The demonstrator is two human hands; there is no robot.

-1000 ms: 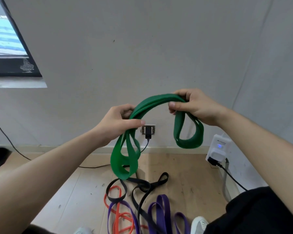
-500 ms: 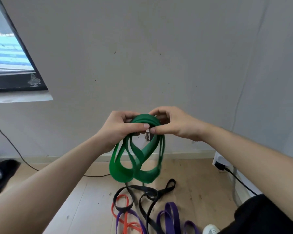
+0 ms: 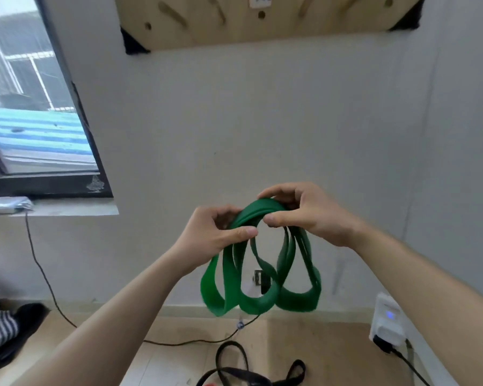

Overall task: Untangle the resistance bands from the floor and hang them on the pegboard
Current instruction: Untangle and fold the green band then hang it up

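Left hand (image 3: 216, 232): fingers pinch folded green rubber resistance band (image 3: 260, 277).
Right hand (image 3: 304, 213): fingers pinch its top.
Loops: hang below wooden pegboard (image 3: 262, 20).

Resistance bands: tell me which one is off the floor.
The green resistance band: the left hand and right hand both grip its bunched top, and its loops hang before the wall. The black resistance band lies on the floor.

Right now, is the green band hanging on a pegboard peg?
No, the left hand and right hand both grip the folded green band in the air, below the pegboard.
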